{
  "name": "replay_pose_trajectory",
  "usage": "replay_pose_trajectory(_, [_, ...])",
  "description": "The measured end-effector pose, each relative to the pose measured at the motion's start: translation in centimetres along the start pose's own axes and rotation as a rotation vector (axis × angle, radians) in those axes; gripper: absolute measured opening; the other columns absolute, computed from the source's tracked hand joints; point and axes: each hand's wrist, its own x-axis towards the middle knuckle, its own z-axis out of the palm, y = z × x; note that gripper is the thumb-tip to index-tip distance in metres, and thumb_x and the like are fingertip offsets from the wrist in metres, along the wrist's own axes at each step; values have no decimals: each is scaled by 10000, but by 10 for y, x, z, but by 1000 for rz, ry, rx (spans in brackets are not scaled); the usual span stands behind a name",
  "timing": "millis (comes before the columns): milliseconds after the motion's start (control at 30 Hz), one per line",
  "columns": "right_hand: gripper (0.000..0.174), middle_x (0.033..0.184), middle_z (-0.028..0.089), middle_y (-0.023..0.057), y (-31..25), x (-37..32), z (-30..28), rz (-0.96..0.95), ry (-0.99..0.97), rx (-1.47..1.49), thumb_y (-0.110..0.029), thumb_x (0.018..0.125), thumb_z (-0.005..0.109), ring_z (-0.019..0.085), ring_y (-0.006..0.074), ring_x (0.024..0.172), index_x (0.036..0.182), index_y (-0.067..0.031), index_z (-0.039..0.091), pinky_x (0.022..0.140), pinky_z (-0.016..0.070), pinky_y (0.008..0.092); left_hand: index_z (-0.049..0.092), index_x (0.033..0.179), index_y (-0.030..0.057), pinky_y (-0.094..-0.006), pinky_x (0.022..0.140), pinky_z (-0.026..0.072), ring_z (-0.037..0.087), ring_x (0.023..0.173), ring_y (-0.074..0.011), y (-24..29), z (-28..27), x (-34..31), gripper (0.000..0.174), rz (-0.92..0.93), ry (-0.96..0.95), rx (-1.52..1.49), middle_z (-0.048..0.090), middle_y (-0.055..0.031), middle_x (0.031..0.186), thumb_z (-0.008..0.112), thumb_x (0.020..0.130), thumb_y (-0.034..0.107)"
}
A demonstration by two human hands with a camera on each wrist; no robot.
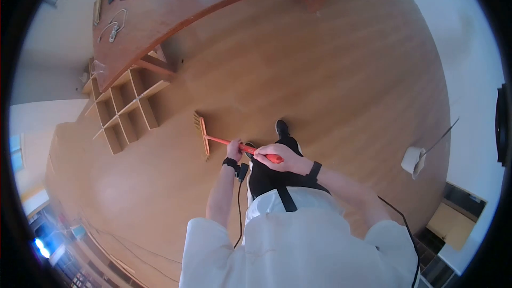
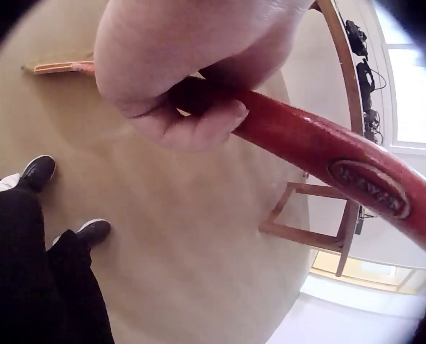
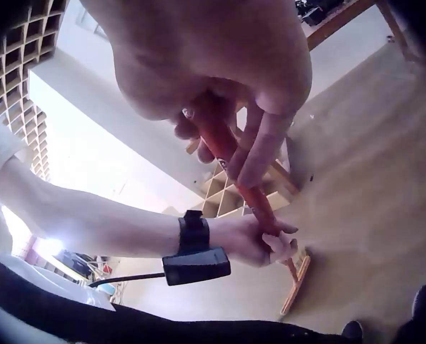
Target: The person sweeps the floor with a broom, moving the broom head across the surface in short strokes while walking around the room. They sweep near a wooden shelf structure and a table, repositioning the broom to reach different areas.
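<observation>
A broom with a red handle [image 2: 306, 136] slants down and away from the person's body. Its orange head [image 1: 206, 137] with tan bristles [image 1: 197, 121] is at the floor, ahead and to the left. My left hand [image 1: 233, 150] grips the handle partway down, fingers curled round it. Higher up, my right hand [image 1: 282, 158] holds the handle close to its top end, the thumb and fingers wrapped about it in the right wrist view. An oval label [image 2: 369, 188] shows on the handle.
Brown floor [image 1: 341, 74] spreads around the feet. A wooden cubby shelf [image 1: 128, 108] stands at the left, beside a long reddish table [image 1: 176, 0]. At the right by the wall is a white bin [image 1: 412, 160] with a thin stick leaning out.
</observation>
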Motion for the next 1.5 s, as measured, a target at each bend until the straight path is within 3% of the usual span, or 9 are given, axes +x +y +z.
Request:
replay_pose_trajectory(167, [147, 831, 634, 125, 16, -10, -42, -104, 132, -86, -197, 855, 592, 604, 316, 765, 870, -60, 640, 660, 484, 350, 472, 722, 120, -282, 358, 333, 465, 446, -169, -21, 40, 27, 119, -2, 39, -13, 459, -33, 565, 561, 791, 158])
replay_pose_trajectory(267, [120, 824, 634, 128, 22, -35, -74, -127, 182, -114, -171, 848, 604, 605, 318, 748, 852, -54, 633, 646, 485, 348, 480, 699, 87, -298, 346, 333, 479, 447, -194, -59, 69, 40, 90, 553, -209, 544, 479, -64, 568, 517, 776, 115])
replay_pose_trajectory(300, [126, 810, 629, 130, 22, -42, -86, -96, 197, -89, -168, 848, 605, 602, 316, 737, 837, -44, 624, 642, 483, 346, 491, 708, 67, -320, 353, 347, 487, 450, -206, -48, 109, 21, 91, 36, 37, 117, 502, -85, 577, 500, 781, 121])
replay_pose_trajectory(400, [137, 765, 611, 128, 18, -59, -114, -83, 211, -63, -156, 852, 601, 591, 312, 709, 813, -24, 599, 622, 471, 345, 497, 715, 58, -336, 361, 356, 492, 458, -209, -63, 155, 19, 95, -34, 43, 110, 504, -86, 579, 501, 783, 124])
replay_pose_trajectory(800, [88, 821, 643, 100, -17, -64, -152, -134, 128, -19, -87, 844, 608, 617, 247, 732, 833, 0, 600, 661, 487, 301, 490, 749, 62, -315, 396, 376, 487, 491, -187, -40, 171, -34, 89, 45, 18, -49, 460, -54, 584, 519, 808, 123])
replay_pose_trajectory(867, [112, 803, 632, 116, -2, -59, -156, -73, 92, 8, -116, 858, 589, 611, 271, 726, 846, -6, 607, 651, 483, 321, 482, 741, 66, -321, 377, 357, 477, 481, -187, -60, 157, -7, 91, 547, -62, 223, 449, -54, 580, 500, 807, 126])
replay_pose_trajectory(900, [142, 785, 622, 131, 5, -57, -157, -12, 53, 43, -144, 872, 569, 606, 295, 721, 858, -11, 614, 640, 479, 341, 473, 733, 72, -322, 362, 338, 455, 456, -190, -39, 175, -16, 82, 74, 153, -15, 435, -54, 576, 477, 798, 121])
replay_pose_trajectory(1067, [126, 813, 632, 140, 45, -72, -154, -177, 101, -95, -126, 865, 566, 606, 318, 751, 859, -12, 620, 665, 487, 351, 455, 718, 77, -341, 359, 343, 448, 434, -207, -71, 177, 21, 71, 19, 114, 33, 425, -60, 577, 452, 780, 111])
replay_pose_trajectory(1500, [87, 774, 611, 168, -6, -89, -219, 48, 92, -63, -65, 847, 576, 590, 320, 678, 846, 18, 602, 624, 469, 329, 470, 699, 79, -326, 361, 325, 433, 438, -195, -79, 271, -17, 77, -10, -42, 36, 443, -59, 587, 494, 769, 101])
